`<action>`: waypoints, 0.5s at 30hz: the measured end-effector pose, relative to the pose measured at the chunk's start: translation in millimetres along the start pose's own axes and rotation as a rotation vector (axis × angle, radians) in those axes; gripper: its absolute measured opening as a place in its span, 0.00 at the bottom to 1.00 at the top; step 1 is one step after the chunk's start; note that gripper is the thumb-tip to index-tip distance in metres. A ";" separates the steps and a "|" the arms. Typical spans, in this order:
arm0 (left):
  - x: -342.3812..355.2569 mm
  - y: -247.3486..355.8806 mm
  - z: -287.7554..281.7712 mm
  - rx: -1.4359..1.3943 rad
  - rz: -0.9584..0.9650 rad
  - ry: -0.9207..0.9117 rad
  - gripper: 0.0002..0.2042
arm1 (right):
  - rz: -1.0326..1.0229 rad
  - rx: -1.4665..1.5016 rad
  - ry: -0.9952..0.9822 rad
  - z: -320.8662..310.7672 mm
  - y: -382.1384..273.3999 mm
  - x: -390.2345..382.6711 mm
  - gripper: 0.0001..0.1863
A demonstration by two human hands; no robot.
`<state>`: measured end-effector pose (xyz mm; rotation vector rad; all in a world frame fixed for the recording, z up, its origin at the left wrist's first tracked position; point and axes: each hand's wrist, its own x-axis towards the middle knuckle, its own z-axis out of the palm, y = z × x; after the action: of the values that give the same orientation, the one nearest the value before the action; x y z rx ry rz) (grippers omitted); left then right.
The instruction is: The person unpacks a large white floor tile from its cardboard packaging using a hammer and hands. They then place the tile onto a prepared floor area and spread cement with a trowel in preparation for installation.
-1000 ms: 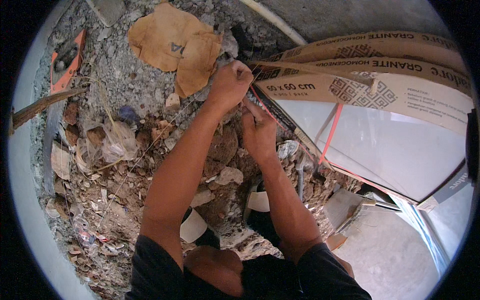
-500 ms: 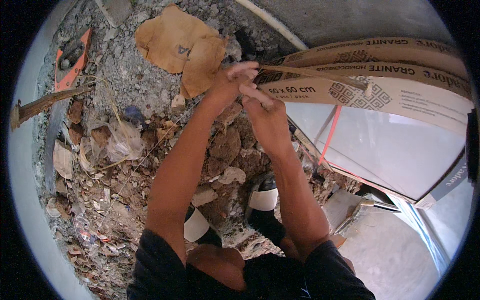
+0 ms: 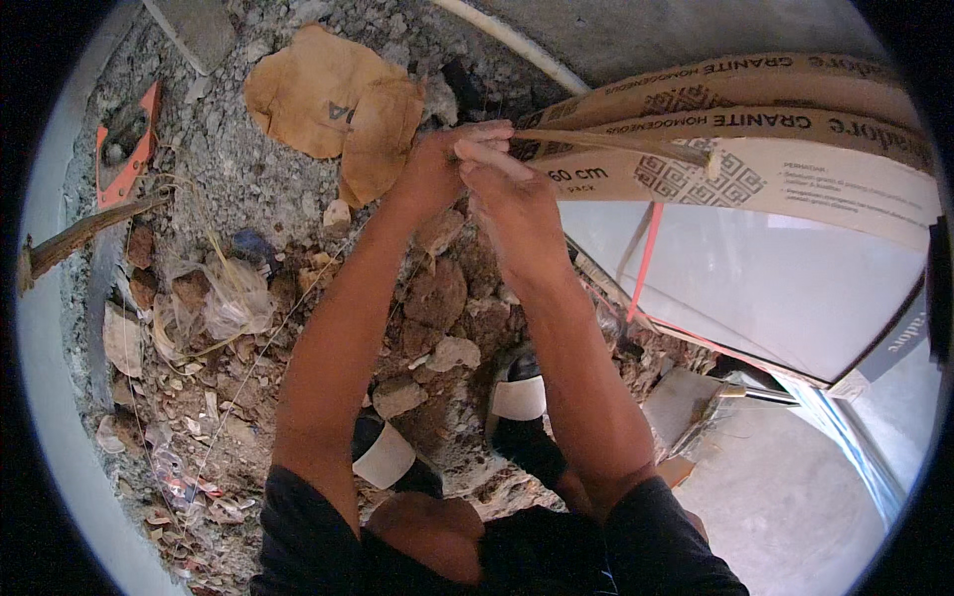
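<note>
My left hand (image 3: pixel 444 169) and my right hand (image 3: pixel 517 204) meet above the rubble, fingers closed together. A thin wooden stick (image 3: pixel 616 145) runs rightward from the left fingertips, in front of the cardboard tile boxes (image 3: pixel 795 169); its near end is hidden by the fingers. The right thumb and fingers press in beside the left fingers, and whatever they pinch is too small to make out. A thin string (image 3: pixel 260 370) slants over the ground from the lower left up towards my left forearm. Just left of the hands lies a flat tan piece of leather-like material (image 3: pixel 323 94).
A handsaw with an orange handle (image 3: pixel 126 177) leans at the left, a rough wooden stake (image 3: pixel 89 233) across it. Crumpled clear plastic (image 3: pixel 238 298) and stones (image 3: pixel 435 293) cover the ground. A pale pipe (image 3: pixel 517 45) lies behind. Large pale tiles (image 3: pixel 755 288) with a red strap stand right.
The view has shifted a little, so the surroundings sit slightly further left. My right fingers have moved up and closer against the left fingers. The stick still extends from the hands.
</note>
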<state>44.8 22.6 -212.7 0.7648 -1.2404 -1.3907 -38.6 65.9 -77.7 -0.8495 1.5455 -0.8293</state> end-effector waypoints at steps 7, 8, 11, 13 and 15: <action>28.6 10.6 -2.3 0.390 -0.200 0.029 0.17 | 0.090 -0.362 -0.166 -20.4 -53.2 -41.0 0.14; 33.8 12.2 -3.5 0.462 -0.151 0.013 0.18 | 0.090 -0.410 -0.195 -26.1 -62.2 -48.7 0.14; 45.6 15.5 -2.4 0.638 -0.008 -0.064 0.17 | -0.216 -0.137 -0.121 -33.9 -80.9 -61.3 0.14; 48.6 17.2 -2.1 0.547 -0.030 -0.069 0.17 | -0.421 -0.240 -0.035 -31.0 -83.4 -56.3 0.15; 49.1 17.9 -1.7 0.536 -0.026 -0.078 0.16 | -0.511 -0.213 0.011 -28.1 -83.8 -49.9 0.15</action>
<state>40.5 -22.9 -187.2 1.0979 -1.6997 -1.1215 -54.4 69.6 22.5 -1.4345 1.4611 -1.0409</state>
